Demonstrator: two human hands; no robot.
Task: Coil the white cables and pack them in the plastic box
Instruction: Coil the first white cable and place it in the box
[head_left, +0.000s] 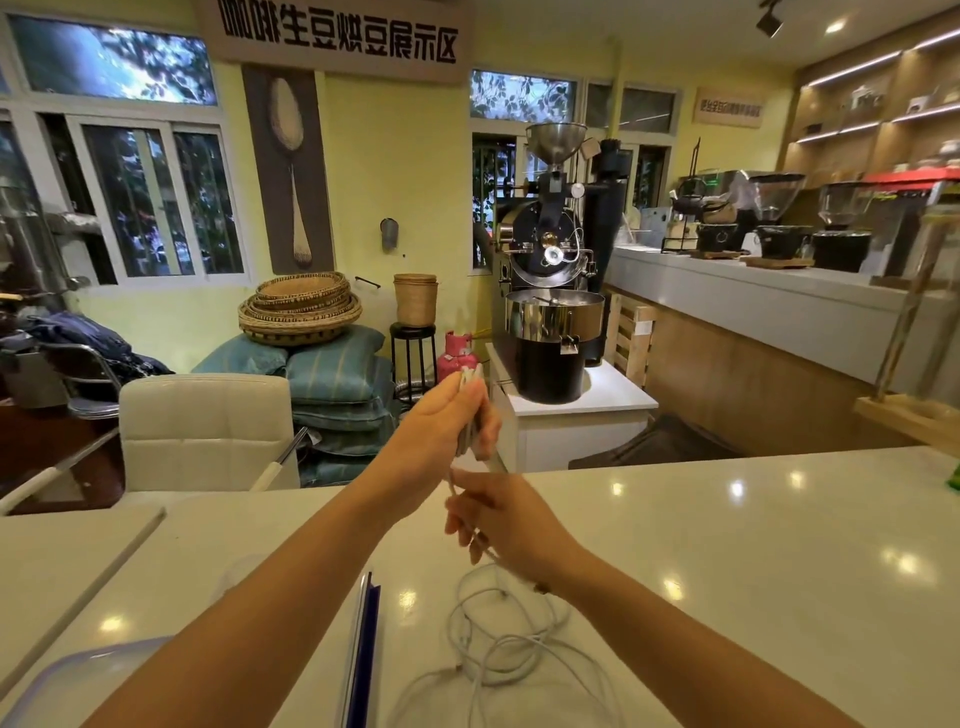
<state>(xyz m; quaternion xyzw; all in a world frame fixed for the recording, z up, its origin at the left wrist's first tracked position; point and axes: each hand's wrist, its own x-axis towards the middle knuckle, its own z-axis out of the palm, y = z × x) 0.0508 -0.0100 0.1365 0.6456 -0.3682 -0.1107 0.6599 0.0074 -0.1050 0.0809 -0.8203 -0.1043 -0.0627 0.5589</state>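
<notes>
My left hand (447, 421) is raised above the white counter (753, 561) and grips a folded bundle of white cable (470, 410) upright, its loop ends sticking out above the fingers. Just below it, my right hand (504, 514) pinches the same cable's strand as it runs down. More loose white cables (498, 644) lie tangled on the counter under my right forearm. A clear plastic box (67, 686) with a rounded corner sits at the lower left, partly hidden by my left arm. A thin panel with a blue edge (363, 649) stands upright beside it.
A white padded chair (208, 426) stands behind the counter's far edge. Beyond are stacked cushions, baskets, a pink gas cylinder (456, 356) and a coffee roaster (553, 291). A bar counter with grinders runs along the right. A green object (955, 475) peeks in at the right edge.
</notes>
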